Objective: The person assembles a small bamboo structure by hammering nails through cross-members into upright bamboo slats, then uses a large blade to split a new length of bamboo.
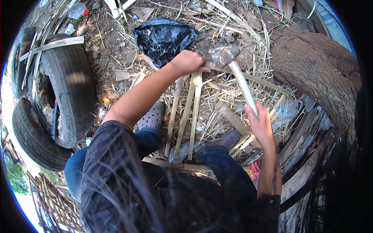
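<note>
My right hand (261, 125) grips the pale wooden handle of a hammer (241, 82), whose metal head (234, 52) is raised near a grey rock (225, 55). My left hand (189, 62) presses on the top ends of several split bamboo strips (193, 108) that run down toward my legs. A longer bamboo strip (252, 79) crosses under the hammer toward the right. The strips lie on dry straw and dirt.
Two old tyres (66, 89) stand at the left. A black plastic bag (165, 37) lies behind my left hand. A thick tree trunk (318, 73) curves along the right. A short wooden log (233, 118) and grey clogs (152, 116) are near my feet.
</note>
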The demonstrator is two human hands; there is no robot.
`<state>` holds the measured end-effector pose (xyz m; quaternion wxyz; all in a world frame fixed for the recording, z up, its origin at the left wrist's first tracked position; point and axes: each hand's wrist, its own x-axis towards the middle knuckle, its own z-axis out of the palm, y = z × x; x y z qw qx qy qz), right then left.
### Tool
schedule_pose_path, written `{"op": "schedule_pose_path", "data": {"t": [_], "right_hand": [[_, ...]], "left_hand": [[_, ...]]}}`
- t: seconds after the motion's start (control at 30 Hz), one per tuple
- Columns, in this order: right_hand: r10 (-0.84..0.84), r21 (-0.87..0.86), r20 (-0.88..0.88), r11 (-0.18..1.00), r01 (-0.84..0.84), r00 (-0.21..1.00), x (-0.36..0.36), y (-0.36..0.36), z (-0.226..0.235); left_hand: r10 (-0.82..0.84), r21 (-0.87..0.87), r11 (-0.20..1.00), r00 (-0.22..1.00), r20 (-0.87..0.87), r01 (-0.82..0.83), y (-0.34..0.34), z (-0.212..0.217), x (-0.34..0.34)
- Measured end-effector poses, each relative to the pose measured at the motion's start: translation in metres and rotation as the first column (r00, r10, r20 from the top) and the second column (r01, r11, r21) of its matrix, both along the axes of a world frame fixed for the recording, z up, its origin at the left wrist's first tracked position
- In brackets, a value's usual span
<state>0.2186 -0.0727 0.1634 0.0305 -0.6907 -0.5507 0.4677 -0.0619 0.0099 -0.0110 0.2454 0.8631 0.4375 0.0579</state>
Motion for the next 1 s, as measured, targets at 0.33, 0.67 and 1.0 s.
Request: {"op": "schedule_pose_path", "data": {"t": [0.33,0.67,1.0], "right_hand": [[0.027,-0.203,0.089,0.979,-0.009,0.996,-0.006,0.048,0.028],[0.019,-0.33,0.071,0.944,0.006,0.997,-0.013,0.067,0.044],[0.047,-0.37,0.104,0.929,-0.005,0.993,-0.01,0.068,0.049]], "left_hand": [[-0.025,0.024,0.999,0.999,0.041,0.024,0.002,-0.002,0.003],[-0.033,-0.03,0.999,0.999,-0.019,0.033,0.001,-0.004,0.001],[-0.066,0.01,0.998,0.997,-0.045,0.066,0.001,-0.006,0.003]]}}
